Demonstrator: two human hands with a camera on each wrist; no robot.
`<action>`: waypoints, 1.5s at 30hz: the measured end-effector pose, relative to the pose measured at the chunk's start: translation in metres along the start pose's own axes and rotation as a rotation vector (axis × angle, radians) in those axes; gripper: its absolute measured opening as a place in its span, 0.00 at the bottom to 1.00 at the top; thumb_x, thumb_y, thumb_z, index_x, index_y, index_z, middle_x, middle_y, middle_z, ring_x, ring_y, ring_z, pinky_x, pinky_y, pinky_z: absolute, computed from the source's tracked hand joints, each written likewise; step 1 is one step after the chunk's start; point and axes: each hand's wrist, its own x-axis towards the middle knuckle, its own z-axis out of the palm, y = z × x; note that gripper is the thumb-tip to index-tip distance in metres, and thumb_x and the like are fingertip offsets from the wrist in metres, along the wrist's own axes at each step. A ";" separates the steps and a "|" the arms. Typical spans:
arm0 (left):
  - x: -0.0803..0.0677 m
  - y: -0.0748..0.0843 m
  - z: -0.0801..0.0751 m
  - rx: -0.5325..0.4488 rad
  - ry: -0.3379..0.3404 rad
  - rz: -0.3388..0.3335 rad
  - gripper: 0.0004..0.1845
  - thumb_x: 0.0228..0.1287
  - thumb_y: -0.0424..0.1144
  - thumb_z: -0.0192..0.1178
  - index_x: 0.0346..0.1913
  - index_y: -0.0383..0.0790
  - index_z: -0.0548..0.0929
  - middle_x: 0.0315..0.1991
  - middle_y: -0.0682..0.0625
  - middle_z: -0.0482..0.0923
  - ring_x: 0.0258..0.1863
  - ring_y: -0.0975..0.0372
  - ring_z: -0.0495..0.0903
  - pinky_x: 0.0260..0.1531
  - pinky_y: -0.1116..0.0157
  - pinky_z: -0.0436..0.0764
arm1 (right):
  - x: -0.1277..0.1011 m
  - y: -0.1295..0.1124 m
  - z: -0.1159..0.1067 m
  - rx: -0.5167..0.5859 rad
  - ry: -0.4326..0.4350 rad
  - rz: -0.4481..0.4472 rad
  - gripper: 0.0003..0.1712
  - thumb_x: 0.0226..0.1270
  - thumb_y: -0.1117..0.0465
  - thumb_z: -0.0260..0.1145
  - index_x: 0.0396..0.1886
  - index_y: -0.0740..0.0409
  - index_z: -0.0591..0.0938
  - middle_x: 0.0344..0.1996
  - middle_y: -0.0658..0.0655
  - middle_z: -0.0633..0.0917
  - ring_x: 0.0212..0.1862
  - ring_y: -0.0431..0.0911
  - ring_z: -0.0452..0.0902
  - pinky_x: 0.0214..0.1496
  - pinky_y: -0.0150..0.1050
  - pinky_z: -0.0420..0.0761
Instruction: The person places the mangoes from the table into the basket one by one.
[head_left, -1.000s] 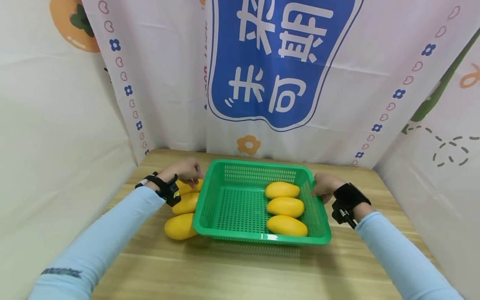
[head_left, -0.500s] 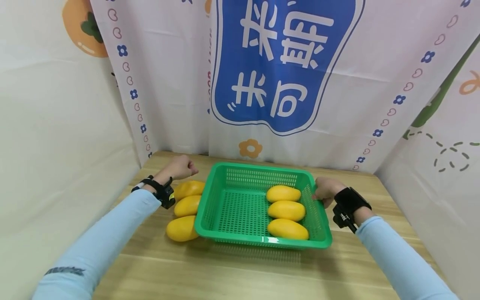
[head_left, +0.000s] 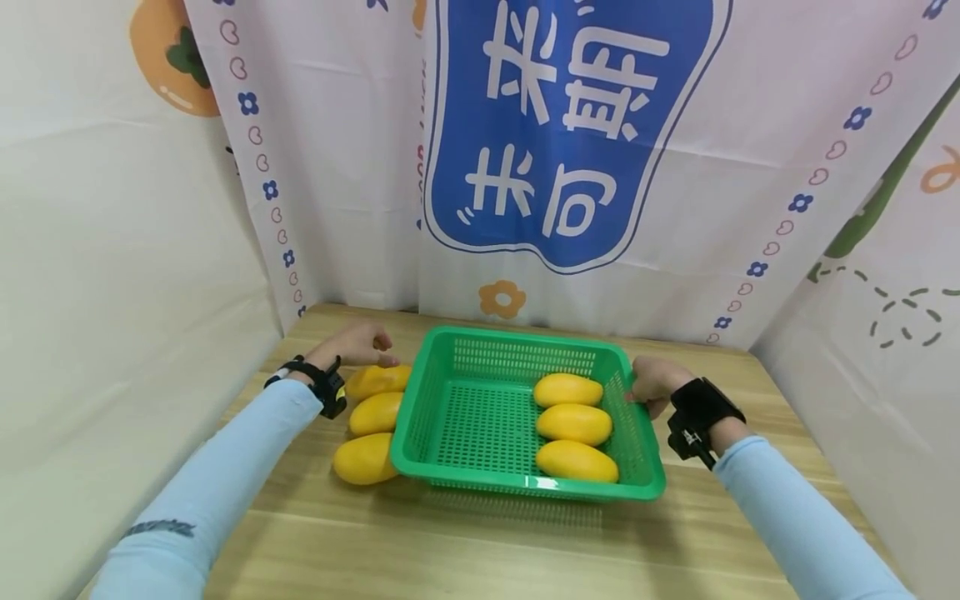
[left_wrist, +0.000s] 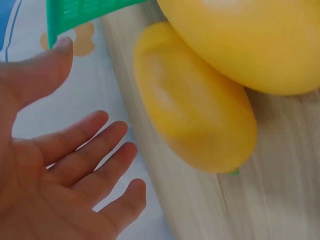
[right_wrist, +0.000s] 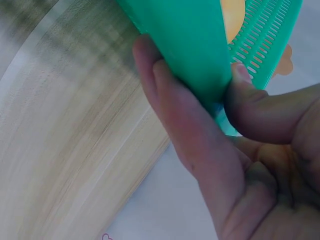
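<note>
The left hand [head_left: 358,343] hovers over the farthest of the three mangoes lying on the table [head_left: 465,542] along the basket's left side, near the table's back left corner. Its fingers are spread and relaxed, palm toward the fruit, holding nothing; the left wrist view shows the open palm [left_wrist: 55,190] just beside that far mango [left_wrist: 192,100], apart from it. Half a second ago the same hand was lifted a little higher and curled into a loose fist, so it has dropped and opened over the fruit, which reads as the start of a reach for that mango rather than a finished grasp. The right hand [head_left: 654,380] grips the right rim of the green basket [head_left: 480,417], thumb inside the wall and fingers under the outer edge, as the right wrist view shows with the fingers [right_wrist: 175,115] clamped on the green plastic [right_wrist: 185,45]. That grip looks the same as in the earlier pictures, and the basket sits in the same spot at the middle of the table, so the right hand appears to be steadying it. Inside the basket three mangoes [head_left: 573,423] lie in a row against its right wall, unmoved. Outside it, the far mango [head_left: 377,381], the middle mango [head_left: 375,412] and the near mango [head_left: 364,458] lie touching one another, close against the basket's left wall.
</note>
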 end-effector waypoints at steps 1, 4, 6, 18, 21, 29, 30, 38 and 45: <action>0.001 -0.001 0.000 0.002 -0.017 -0.005 0.30 0.71 0.47 0.61 0.64 0.25 0.72 0.62 0.29 0.73 0.61 0.40 0.74 0.63 0.42 0.74 | 0.000 0.001 0.000 -0.003 0.005 -0.002 0.05 0.72 0.68 0.61 0.38 0.70 0.78 0.30 0.59 0.82 0.25 0.43 0.83 0.32 0.37 0.88; 0.005 -0.003 0.000 0.009 -0.061 -0.024 0.32 0.71 0.48 0.60 0.66 0.26 0.71 0.64 0.29 0.72 0.63 0.39 0.72 0.64 0.42 0.73 | 0.000 0.002 -0.001 -0.011 0.017 -0.011 0.05 0.72 0.68 0.62 0.36 0.69 0.78 0.29 0.59 0.82 0.25 0.42 0.83 0.32 0.37 0.88; 0.007 -0.004 0.001 0.015 -0.095 -0.032 0.32 0.71 0.49 0.59 0.66 0.26 0.71 0.64 0.30 0.72 0.63 0.40 0.72 0.65 0.42 0.72 | 0.000 0.003 -0.002 -0.011 0.022 -0.010 0.05 0.72 0.68 0.62 0.36 0.69 0.78 0.28 0.58 0.81 0.24 0.42 0.82 0.32 0.37 0.88; 0.022 -0.010 0.008 0.014 -0.213 -0.093 0.29 0.68 0.43 0.64 0.64 0.27 0.74 0.63 0.32 0.75 0.62 0.42 0.74 0.63 0.43 0.75 | 0.000 0.004 -0.001 -0.014 0.023 -0.016 0.06 0.72 0.68 0.62 0.38 0.70 0.77 0.29 0.59 0.81 0.25 0.42 0.82 0.32 0.36 0.88; 0.025 -0.014 0.009 -0.029 -0.239 -0.127 0.29 0.68 0.44 0.64 0.65 0.29 0.74 0.64 0.33 0.74 0.62 0.42 0.74 0.60 0.44 0.77 | 0.000 0.005 -0.002 -0.012 0.024 -0.013 0.06 0.72 0.68 0.62 0.37 0.69 0.78 0.28 0.58 0.81 0.24 0.42 0.81 0.32 0.36 0.88; 0.028 -0.025 0.011 -0.057 -0.313 -0.175 0.37 0.67 0.51 0.63 0.69 0.27 0.69 0.68 0.31 0.68 0.67 0.38 0.68 0.63 0.40 0.73 | 0.003 0.006 -0.002 -0.008 0.011 -0.018 0.06 0.73 0.68 0.61 0.40 0.69 0.77 0.27 0.56 0.78 0.23 0.41 0.77 0.34 0.37 0.88; 0.028 -0.025 0.011 -0.059 -0.317 -0.176 0.37 0.68 0.52 0.63 0.68 0.27 0.69 0.68 0.31 0.68 0.67 0.38 0.68 0.63 0.40 0.73 | 0.003 0.007 -0.002 -0.005 0.008 -0.015 0.05 0.73 0.68 0.61 0.39 0.69 0.77 0.26 0.56 0.78 0.23 0.41 0.76 0.34 0.37 0.88; 0.030 -0.027 0.013 -0.067 -0.330 -0.148 0.34 0.69 0.54 0.61 0.65 0.29 0.73 0.63 0.35 0.75 0.60 0.46 0.75 0.55 0.46 0.81 | 0.004 0.009 -0.002 0.007 0.010 -0.014 0.06 0.73 0.68 0.61 0.41 0.70 0.76 0.29 0.58 0.79 0.25 0.42 0.80 0.36 0.39 0.89; 0.029 -0.027 0.016 -0.065 -0.308 -0.134 0.27 0.68 0.54 0.61 0.55 0.32 0.81 0.39 0.47 0.80 0.36 0.60 0.76 0.35 0.63 0.81 | 0.006 0.010 -0.002 0.006 0.012 -0.010 0.06 0.73 0.68 0.60 0.41 0.70 0.77 0.30 0.58 0.79 0.26 0.42 0.80 0.35 0.37 0.89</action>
